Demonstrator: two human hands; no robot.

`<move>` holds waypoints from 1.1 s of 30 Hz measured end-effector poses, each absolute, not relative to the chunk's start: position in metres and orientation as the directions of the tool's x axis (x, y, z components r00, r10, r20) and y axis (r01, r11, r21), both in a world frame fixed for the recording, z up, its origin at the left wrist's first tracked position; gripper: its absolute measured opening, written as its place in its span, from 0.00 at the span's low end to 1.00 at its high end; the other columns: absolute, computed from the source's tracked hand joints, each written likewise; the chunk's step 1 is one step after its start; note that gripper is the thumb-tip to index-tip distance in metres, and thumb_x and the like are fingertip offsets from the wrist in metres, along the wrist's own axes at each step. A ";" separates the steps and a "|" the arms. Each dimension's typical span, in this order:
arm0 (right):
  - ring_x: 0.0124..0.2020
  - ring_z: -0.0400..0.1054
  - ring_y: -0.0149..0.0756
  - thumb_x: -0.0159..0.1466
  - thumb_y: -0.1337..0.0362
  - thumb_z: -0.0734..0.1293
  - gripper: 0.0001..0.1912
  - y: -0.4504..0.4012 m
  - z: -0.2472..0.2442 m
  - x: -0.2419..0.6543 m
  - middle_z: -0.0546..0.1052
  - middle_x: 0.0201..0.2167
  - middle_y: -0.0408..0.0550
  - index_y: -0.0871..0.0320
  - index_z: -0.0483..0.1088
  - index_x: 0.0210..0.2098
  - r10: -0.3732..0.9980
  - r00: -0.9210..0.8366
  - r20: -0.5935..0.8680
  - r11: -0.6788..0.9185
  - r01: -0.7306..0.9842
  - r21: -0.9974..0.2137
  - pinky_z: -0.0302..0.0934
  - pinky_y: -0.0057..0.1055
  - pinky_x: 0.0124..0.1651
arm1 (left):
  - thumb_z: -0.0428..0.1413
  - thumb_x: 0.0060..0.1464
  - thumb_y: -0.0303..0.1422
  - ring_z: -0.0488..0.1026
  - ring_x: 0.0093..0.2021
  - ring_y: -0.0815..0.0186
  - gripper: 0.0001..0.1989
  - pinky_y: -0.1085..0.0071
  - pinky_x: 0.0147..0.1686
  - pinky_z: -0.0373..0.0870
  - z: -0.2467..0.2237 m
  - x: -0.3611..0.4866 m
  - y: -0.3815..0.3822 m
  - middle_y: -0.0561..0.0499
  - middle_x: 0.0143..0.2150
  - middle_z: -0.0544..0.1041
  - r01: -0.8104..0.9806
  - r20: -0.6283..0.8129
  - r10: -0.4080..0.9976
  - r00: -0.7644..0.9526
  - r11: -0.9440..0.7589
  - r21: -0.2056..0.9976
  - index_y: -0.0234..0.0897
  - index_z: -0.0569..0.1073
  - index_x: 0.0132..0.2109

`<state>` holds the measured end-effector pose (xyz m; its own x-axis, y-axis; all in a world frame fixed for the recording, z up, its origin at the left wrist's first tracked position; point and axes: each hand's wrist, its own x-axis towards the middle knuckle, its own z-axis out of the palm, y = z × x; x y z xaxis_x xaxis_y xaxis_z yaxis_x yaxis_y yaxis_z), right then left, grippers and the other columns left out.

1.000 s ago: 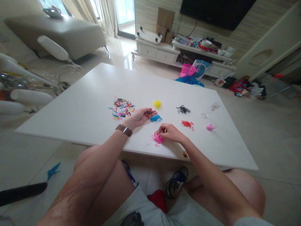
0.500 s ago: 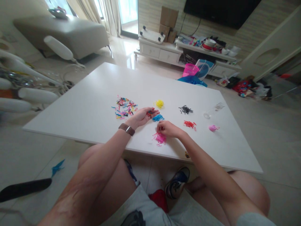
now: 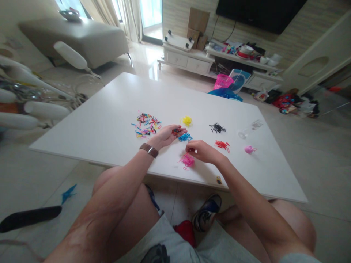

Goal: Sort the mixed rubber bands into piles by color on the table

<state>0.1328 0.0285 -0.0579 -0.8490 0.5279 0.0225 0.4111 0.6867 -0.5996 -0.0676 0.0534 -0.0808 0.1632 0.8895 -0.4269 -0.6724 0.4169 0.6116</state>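
Note:
My left hand [image 3: 168,136] is palm up and cupped over the white table [image 3: 109,128], with a small bunch of mixed-colour elastic bands [image 3: 177,132] in it. Its fingertips are beside the blue bands [image 3: 185,137]. Just above the pile of pink bands [image 3: 188,160], my right hand [image 3: 199,150] holds its thumb and fingers pinched together; whatever is between them is too small to make out. Left of my left hand lies a scattered heap of mixed bands [image 3: 146,125]. Separate piles of yellow bands [image 3: 187,121], black bands [image 3: 218,127] and red bands [image 3: 222,145] lie beyond and to the right.
A clear bottle [image 3: 251,128] lies on its side at the table's right, with a pink cap-like piece [image 3: 250,149] nearer me. A small dark-and-yellow item [image 3: 218,179] sits at the front edge. White lamp-like shades [image 3: 70,54] stand off the left side.
My right hand has shifted slightly right, uncovering more of the pink pile. The left hand stays cupped in place. The view has moved a little.

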 end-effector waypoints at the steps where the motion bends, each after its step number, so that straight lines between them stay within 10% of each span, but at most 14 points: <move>1: 0.32 0.66 0.31 0.60 0.77 0.63 0.09 0.026 -0.056 0.134 0.75 0.30 0.45 0.59 0.71 0.30 0.520 -0.853 0.038 0.706 0.404 -0.582 0.57 0.26 0.37 | 0.49 0.63 0.20 0.81 0.36 0.64 0.09 0.73 0.40 0.77 -0.081 -0.068 0.054 0.38 0.34 0.80 -0.672 -0.427 0.889 0.165 0.418 0.611 0.28 0.72 0.35; 16: 0.30 0.66 0.38 0.61 0.67 0.67 0.07 0.067 -0.093 0.268 0.75 0.29 0.52 0.56 0.70 0.26 0.915 -0.346 0.206 0.390 0.891 -0.233 0.58 0.36 0.37 | 0.49 0.62 0.19 0.82 0.39 0.62 0.08 0.68 0.49 0.77 -0.099 -0.059 0.055 0.36 0.37 0.80 -0.671 -0.429 0.870 0.244 0.471 0.573 0.25 0.73 0.43; 33: 0.41 0.67 0.38 0.65 0.70 0.65 0.06 0.031 -0.073 0.122 0.72 0.37 0.49 0.55 0.74 0.36 0.730 -0.572 0.374 0.677 0.530 -0.510 0.62 0.33 0.45 | 0.56 0.57 0.18 0.75 0.30 0.71 0.08 0.74 0.38 0.72 -0.105 -0.040 0.039 0.44 0.31 0.79 -0.588 -0.298 0.892 0.340 0.449 0.673 0.26 0.76 0.31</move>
